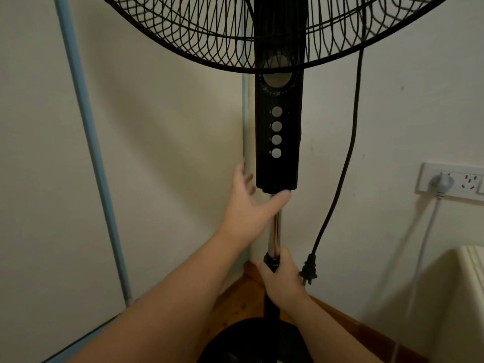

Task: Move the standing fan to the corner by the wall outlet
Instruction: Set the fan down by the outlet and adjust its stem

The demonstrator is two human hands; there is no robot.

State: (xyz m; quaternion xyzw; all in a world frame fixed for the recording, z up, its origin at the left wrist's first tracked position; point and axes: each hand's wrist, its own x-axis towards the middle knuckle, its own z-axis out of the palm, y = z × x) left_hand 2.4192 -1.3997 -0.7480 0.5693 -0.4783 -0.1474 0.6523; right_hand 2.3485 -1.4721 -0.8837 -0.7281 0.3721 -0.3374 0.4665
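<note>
Fan [277, 142] upright at frame centre, in the corner; pole axis vertical. Right hand [284, 280] grips lower pole; left hand [248, 203] above, fingers spread, thumb across the pole. Outlet [453, 180] at right.

Two bare forearms, no sleeves in view, left grip [247, 203] and right grip [284, 277] both bare (no gloves, rings, watch or bands showing), short plain fingernails, wrists uncovered, upper arms cut off by the lower frame edge
</note>
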